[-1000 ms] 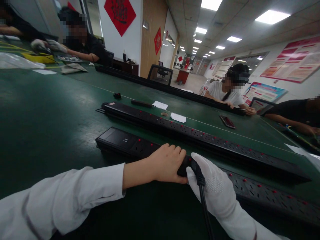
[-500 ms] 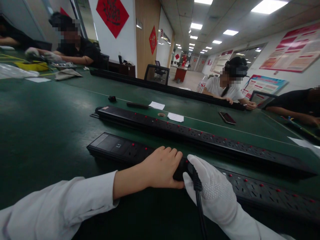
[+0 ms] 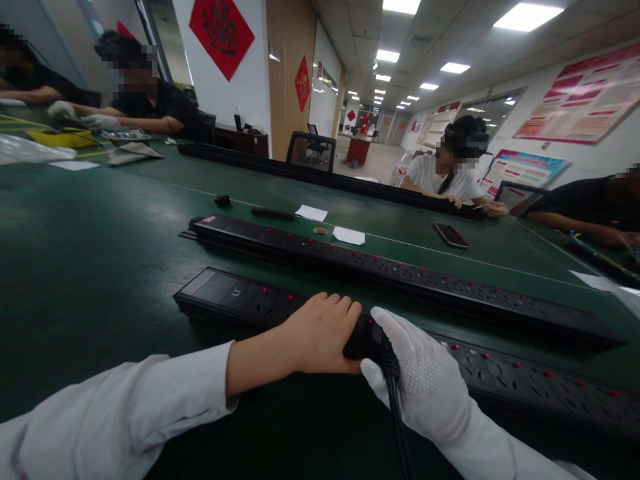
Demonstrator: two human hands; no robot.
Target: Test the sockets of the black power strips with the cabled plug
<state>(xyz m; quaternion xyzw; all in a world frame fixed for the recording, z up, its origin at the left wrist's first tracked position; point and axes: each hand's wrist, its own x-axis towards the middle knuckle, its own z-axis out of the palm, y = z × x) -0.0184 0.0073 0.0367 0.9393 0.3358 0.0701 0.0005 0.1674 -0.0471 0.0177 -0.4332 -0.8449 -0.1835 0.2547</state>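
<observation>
Black plastic and metal make up the near power strip [image 3: 240,297], a long rigid bar lying flat on the green bench [image 3: 85,267] and running from under both hands far out past the right one.

Head view: the bare left hand [image 3: 320,333] is closed over the strip, fingers curled across its top and thumb along the near edge, pinning it down. Touching its fingertips, the right hand [image 3: 425,390], in a white dotted glove, is wrapped around a black plug [image 3: 370,340] seated at the strip. The plug's cable [image 3: 399,427] drops from that hand toward the wearer.

The strip looks stiff and fairly heavy, unlikely to flex, but so long that one end could swing. Holding it flat across the body, close beside the plug, seems the soundest grip. The plug is small, hard and smooth, so the dotted glove should help. The cable is pliant and best left unpulled.

Left of the bare hand, the strip's dark panel [image 3: 215,287] bears a small pale mark, perhaps "L1". Beyond both hands lies a second power strip [image 3: 380,267], then paper slips [image 3: 349,235] and a phone [image 3: 451,235]. A red wall sign [image 3: 221,30] carries dark characters I cannot read.
</observation>
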